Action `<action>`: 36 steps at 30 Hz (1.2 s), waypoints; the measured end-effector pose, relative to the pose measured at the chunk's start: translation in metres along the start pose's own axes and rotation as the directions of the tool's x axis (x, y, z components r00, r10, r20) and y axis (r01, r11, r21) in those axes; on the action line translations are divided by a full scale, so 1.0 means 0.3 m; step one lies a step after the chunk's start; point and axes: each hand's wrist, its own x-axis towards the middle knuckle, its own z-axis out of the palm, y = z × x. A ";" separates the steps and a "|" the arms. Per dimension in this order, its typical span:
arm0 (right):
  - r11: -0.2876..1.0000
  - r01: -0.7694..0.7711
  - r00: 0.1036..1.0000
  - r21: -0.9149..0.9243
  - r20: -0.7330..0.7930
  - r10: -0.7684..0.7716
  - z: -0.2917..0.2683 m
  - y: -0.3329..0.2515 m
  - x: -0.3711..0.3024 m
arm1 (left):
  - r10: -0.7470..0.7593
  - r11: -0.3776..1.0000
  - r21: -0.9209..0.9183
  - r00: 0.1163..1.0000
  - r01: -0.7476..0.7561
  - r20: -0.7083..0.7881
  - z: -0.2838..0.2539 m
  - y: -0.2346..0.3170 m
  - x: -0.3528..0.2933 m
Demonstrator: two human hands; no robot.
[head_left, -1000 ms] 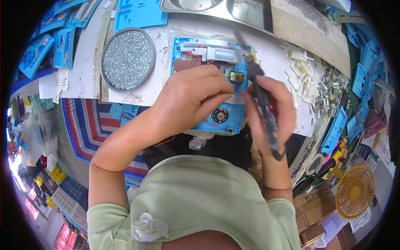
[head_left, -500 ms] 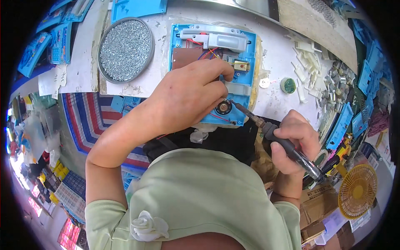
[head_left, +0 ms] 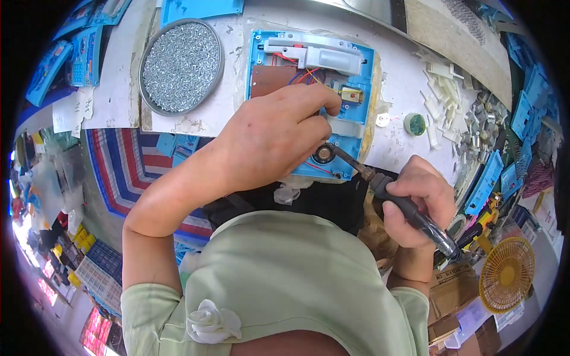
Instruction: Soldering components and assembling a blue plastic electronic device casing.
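Observation:
My right hand [head_left: 424,193] grips a soldering iron [head_left: 409,209] by its dark handle. The iron's tip reaches the edge of a small round speaker [head_left: 324,153] in an open blue plastic housing [head_left: 367,77]. Over the middle of that housing lies my left hand [head_left: 279,133], thumb and fingers drawn together near the speaker; whatever they pinch is hidden. Past the left hand a brown circuit board [head_left: 268,82] shows, with red, blue and yellow wires [head_left: 309,76]. A grey-white plastic part [head_left: 335,60] runs along the housing's far side.
A round tray [head_left: 181,66] of small metal screws stands left of the housing. To the right are a small round green-filled container [head_left: 414,124], white plastic pieces [head_left: 445,95] and metal parts [head_left: 484,124]. A yellow fan [head_left: 507,274] stands at lower right.
The housing and bench things appear slightly farther right in view. Both hands keep nearly the same pose, and the iron's tip stays at the speaker's edge.

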 end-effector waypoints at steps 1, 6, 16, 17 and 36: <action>1.000 -0.001 1.000 -0.002 0.005 0.001 -0.001 -0.001 0.002 | 0.003 1.000 0.002 1.000 -0.003 -0.003 0.000 0.000 -0.001; 0.996 -0.082 0.997 -0.023 -0.010 0.082 -0.004 -0.009 -0.010 | 0.007 1.000 0.001 1.000 -0.007 -0.010 -0.001 0.001 0.000; 0.995 -0.100 0.992 0.010 -0.075 0.100 -0.020 -0.013 -0.041 | -0.006 1.000 0.007 1.000 0.006 -0.005 -0.003 0.005 0.001; 0.995 -0.099 0.992 0.015 -0.083 0.099 -0.024 -0.013 -0.043 | -0.006 1.000 0.004 1.000 0.006 -0.009 -0.003 0.005 0.002; 0.999 -0.037 0.990 0.022 -0.135 0.040 -0.058 0.004 -0.062 | 0.073 0.996 0.041 0.997 -0.073 0.012 -0.023 -0.006 -0.007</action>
